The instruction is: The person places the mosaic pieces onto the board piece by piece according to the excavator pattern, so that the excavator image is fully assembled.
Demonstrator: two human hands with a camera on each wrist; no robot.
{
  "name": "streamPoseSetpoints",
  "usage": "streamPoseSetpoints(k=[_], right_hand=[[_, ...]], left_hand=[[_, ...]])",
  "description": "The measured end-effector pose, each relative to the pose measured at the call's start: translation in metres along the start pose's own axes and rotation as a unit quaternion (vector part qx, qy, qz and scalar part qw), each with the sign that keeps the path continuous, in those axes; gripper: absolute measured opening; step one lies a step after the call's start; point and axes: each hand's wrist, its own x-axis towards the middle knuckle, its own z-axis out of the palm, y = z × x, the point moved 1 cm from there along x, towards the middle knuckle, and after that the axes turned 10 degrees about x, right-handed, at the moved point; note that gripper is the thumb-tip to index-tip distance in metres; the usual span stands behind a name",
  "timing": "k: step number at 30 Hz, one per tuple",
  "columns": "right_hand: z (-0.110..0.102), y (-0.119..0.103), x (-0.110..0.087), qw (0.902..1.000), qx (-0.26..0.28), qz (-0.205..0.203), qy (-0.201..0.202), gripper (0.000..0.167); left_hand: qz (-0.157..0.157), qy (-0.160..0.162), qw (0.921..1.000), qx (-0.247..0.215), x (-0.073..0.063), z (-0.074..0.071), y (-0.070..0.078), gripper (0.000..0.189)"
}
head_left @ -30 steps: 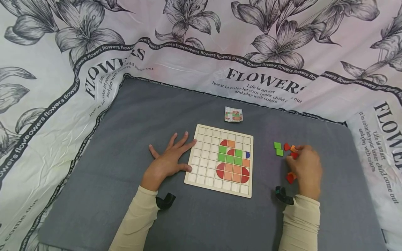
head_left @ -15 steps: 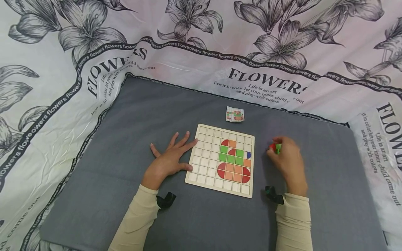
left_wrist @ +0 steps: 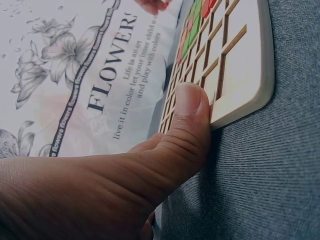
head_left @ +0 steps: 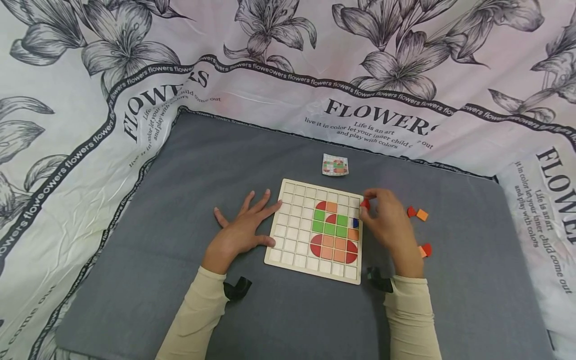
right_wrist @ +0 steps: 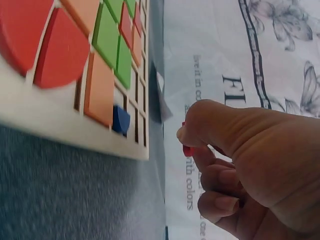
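Right hand: fingers pinch small flat red piece, by 2 o'clock edge of square pale-wood grid board | piece's visible long axis: roughly 12-to-6, right wrist view; pointing end unclear | left hand: fingers spread wide, touching board's 9 o'clock edge

a pale wooden grid board lies flat just below the frame's centre, partly filled with red, green, orange and blue pieces; near its upper-right edge, the right hand pinches a small red piece.
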Motion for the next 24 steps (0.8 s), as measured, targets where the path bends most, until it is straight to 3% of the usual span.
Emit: streamPoseSetpoints(k=[7, 14, 24], right_hand=[[0.011, -0.010, 0.008, 0.9979, 0.011, -0.021, -0.059, 0.038], [0.023, -0.016, 0.013, 0.9949, 0.008, -0.018, -0.099, 0.034], [0.028, -0.016, 0.015, 0.9914, 0.012, -0.034, -0.126, 0.030]], left_hand=[[0.001, -0.001, 1.0000, 0.001, 0.000, 0.001, 0.001, 0.103], [0.002, 0.001, 1.0000, -0.005, -0.001, 0.000, 0.001, 0.103], [0.007, 0.005, 0.9999, -0.008, -0.001, 0.001, -0.001, 0.102]])
